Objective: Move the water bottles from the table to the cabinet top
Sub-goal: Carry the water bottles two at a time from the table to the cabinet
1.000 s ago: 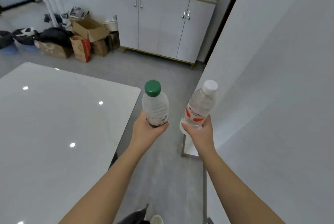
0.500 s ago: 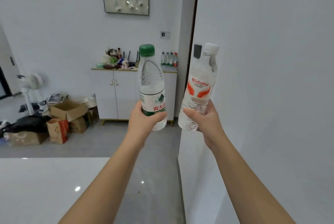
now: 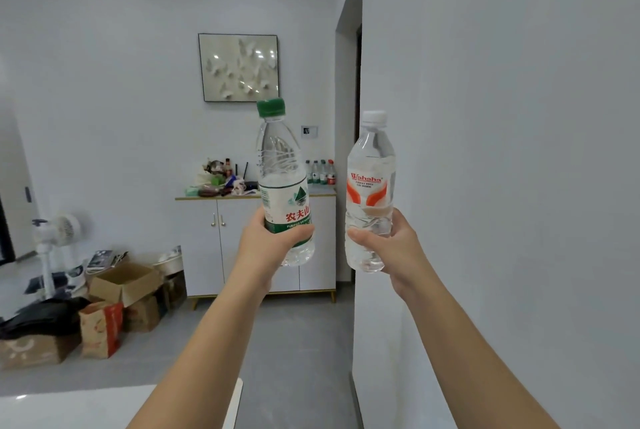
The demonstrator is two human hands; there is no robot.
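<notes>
My left hand [image 3: 268,241] grips a clear water bottle with a green cap [image 3: 282,172] around its lower half, upright at chest height. In my right hand [image 3: 398,248] is a clear bottle with a white cap and an orange-red label [image 3: 370,172], also upright. Straight ahead against the far wall stands the white cabinet [image 3: 214,241]; its top [image 3: 323,191] carries several small bottles [image 3: 320,172] at the right end and clutter at the left. A corner of the white table [image 3: 79,408] shows at the bottom left.
A white wall corner [image 3: 360,290] juts out close on my right. Cardboard boxes [image 3: 121,284], a red paper bag [image 3: 102,330] and a white fan [image 3: 55,238] sit on the grey floor to the left of the cabinet. A framed picture [image 3: 239,67] hangs above it.
My view has lifted from the table and floor toward the cabinet. Both hands have risen with their bottles, which now stand upright in front of me.
</notes>
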